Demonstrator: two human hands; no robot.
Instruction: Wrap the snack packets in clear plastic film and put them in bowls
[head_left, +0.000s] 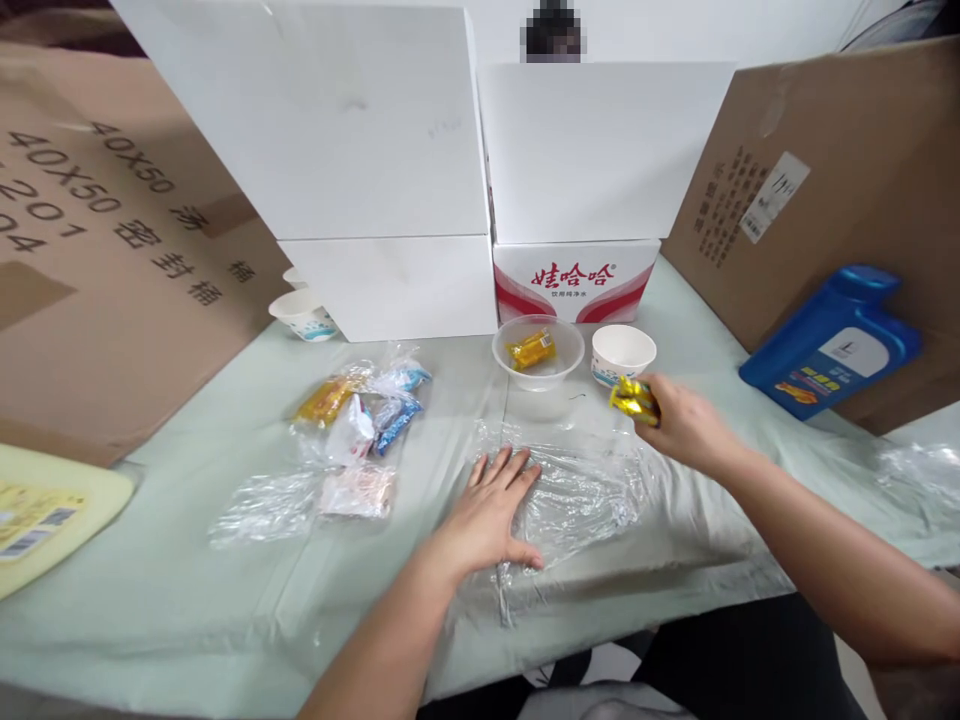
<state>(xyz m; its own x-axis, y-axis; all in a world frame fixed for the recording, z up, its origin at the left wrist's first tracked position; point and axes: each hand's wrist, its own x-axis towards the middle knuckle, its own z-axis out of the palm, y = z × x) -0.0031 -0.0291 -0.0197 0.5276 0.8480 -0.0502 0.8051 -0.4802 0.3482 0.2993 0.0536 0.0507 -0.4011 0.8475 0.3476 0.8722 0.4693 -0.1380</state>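
My left hand point(491, 505) lies flat and open on a crumpled clear plastic bag point(581, 490) in the middle of the table. My right hand point(686, 425) is closed on a yellow foil snack packet point(634, 400), held just in front of a white paper cup point(622, 352). Left of the cup stands a clear plastic bowl point(517, 370) with another yellow packet point(531, 349) inside it.
A pile of small wrapped snacks in clear bags point(352, 430) lies to the left. White boxes point(390, 200), a red-printed carton point(574, 280) and brown cardboard point(817, 190) wall the table's back and sides. A blue bottle point(832, 340) lies at right, more paper cups point(304, 312) at back left.
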